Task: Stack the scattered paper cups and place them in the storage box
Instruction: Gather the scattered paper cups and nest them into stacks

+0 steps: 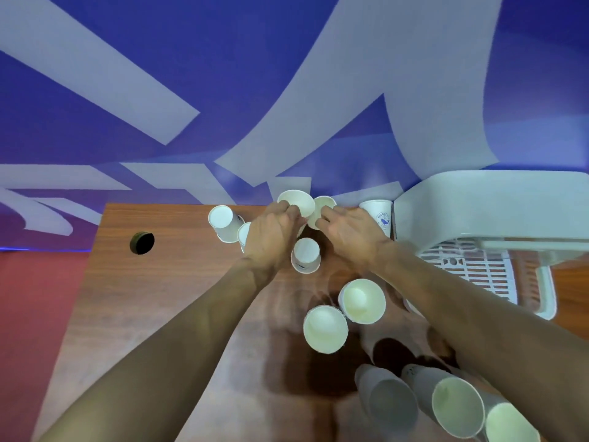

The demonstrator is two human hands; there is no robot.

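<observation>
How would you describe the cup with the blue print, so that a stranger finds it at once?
Find the white storage box on the right of the wooden table. Left of its far corner, at the table's back edge, is one paper cup, beyond the right hand. It alone sits beside the box, and its side shows a round blue print.

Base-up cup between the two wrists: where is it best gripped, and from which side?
Probably by the side wall of the base-up cup, coming from above with thumb and fingers on opposite sides. Its closed base faces up, so there is no open rim to pinch. The tapered wall is exposed and narrows toward the top.
</observation>
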